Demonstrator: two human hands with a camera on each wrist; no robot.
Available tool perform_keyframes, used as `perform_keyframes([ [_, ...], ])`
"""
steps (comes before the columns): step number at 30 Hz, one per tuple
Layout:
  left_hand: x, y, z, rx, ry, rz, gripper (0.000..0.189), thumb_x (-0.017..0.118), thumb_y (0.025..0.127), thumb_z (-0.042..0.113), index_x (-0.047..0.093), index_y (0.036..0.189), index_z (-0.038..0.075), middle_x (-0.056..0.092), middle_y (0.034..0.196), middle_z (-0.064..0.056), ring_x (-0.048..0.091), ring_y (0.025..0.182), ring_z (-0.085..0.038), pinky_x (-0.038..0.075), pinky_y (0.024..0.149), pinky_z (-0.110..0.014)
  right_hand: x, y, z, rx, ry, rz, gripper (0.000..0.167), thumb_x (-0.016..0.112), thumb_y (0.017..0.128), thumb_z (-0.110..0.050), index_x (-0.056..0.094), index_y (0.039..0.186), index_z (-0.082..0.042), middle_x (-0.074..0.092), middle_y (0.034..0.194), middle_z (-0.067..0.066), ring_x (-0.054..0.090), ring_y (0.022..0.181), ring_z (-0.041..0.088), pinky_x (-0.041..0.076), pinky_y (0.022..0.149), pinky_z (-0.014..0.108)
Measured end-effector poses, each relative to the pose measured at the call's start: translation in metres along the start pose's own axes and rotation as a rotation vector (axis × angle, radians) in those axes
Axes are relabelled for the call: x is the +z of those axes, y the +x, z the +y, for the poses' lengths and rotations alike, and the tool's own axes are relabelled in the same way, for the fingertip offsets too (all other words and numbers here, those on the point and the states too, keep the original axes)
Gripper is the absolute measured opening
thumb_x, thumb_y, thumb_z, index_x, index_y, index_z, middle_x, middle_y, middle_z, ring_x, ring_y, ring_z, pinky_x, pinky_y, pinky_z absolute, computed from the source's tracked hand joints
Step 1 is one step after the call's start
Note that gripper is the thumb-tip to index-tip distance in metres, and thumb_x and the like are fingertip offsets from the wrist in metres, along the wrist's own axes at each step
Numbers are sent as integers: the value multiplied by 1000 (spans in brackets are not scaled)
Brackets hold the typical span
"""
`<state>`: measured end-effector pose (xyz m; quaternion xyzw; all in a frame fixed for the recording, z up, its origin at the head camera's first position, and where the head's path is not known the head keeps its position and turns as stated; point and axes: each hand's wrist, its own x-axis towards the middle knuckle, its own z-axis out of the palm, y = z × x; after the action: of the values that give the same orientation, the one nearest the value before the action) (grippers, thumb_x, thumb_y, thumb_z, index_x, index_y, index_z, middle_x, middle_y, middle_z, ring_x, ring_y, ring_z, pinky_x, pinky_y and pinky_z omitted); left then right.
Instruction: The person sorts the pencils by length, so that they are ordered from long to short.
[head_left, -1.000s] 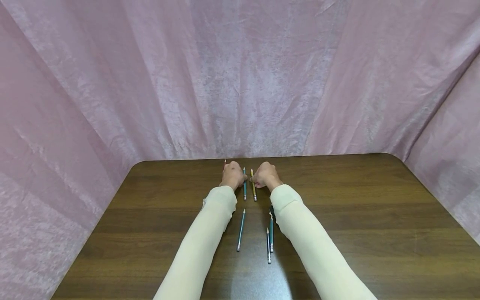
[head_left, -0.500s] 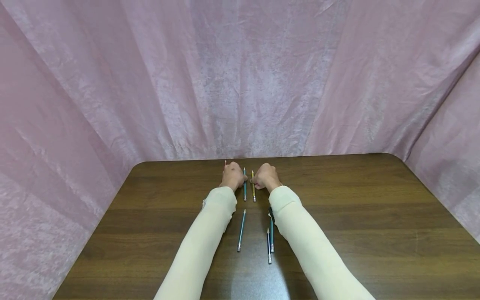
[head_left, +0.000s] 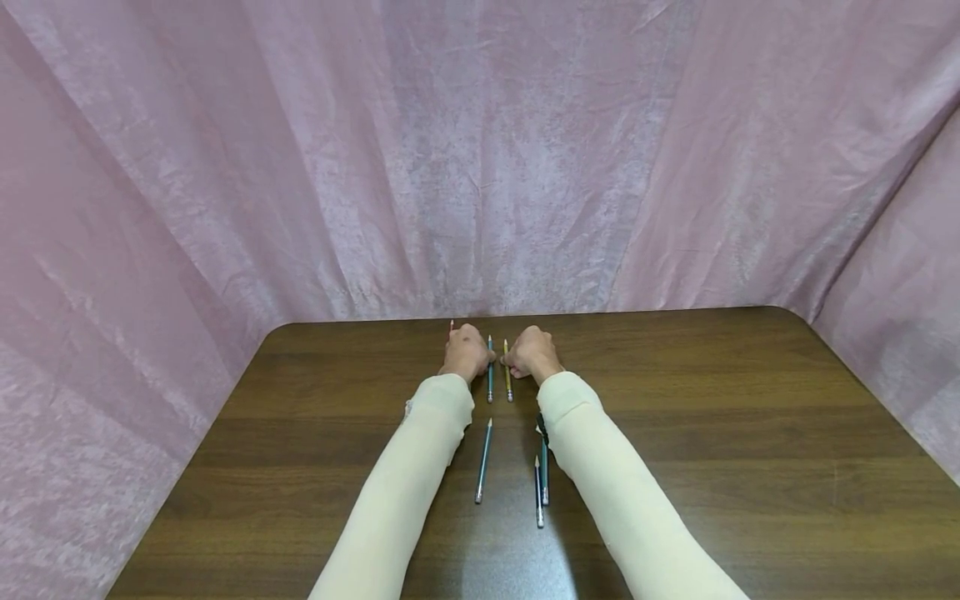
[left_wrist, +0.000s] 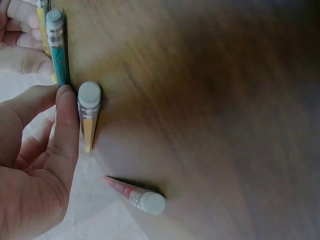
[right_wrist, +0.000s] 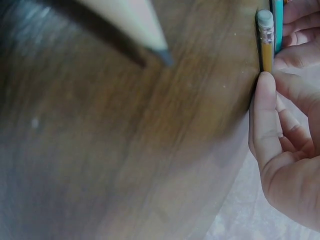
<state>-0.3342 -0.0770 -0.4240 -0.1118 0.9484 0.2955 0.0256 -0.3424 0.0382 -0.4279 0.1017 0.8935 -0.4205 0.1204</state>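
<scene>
Near the far side of the table, my left hand (head_left: 467, 352) pinches a teal pencil (left_wrist: 58, 62) between thumb and fingertip, its eraser end towards me. Just to the right, my right hand (head_left: 532, 353) pinches a yellow pencil (right_wrist: 267, 56) the same way. The two pencils lie side by side with a narrow gap, points towards the curtain. In the left wrist view, another yellow pencil (left_wrist: 88, 125) lies beside my left fingers, and a red pencil (left_wrist: 127, 192) lies slanted farther out. From the head view my left hand hides most of those two.
Closer to me on the wooden table (head_left: 712, 417) lie a teal-blue pencil (head_left: 483, 462) between my forearms, and a dark blue pencil (head_left: 538, 496) against another teal one (head_left: 545, 479) by my right sleeve. A pink curtain (head_left: 525, 167) hangs behind the far edge.
The yellow pencil in my right hand has swung slightly, its eraser end shifting left and then a little back right. Both hands stay almost in place.
</scene>
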Motion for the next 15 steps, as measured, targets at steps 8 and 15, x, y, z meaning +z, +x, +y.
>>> perform_keyframes([
  [8,0,0,1,-12,15,-6,19,78,88,18,73,77,4,67,97,-15,63,85,-29,55,75,-37,-1,-1,-2,7,-10,-25,14,80,85,-7,72,79,2,69,63,9,65,48,12,55,50,21],
  [15,0,-1,2,-22,20,-12,20,78,89,19,72,77,4,68,94,-14,63,83,-27,55,74,-36,-1,-2,-1,14,-4,-15,14,79,85,-8,72,78,2,68,61,8,64,47,11,55,50,22],
])
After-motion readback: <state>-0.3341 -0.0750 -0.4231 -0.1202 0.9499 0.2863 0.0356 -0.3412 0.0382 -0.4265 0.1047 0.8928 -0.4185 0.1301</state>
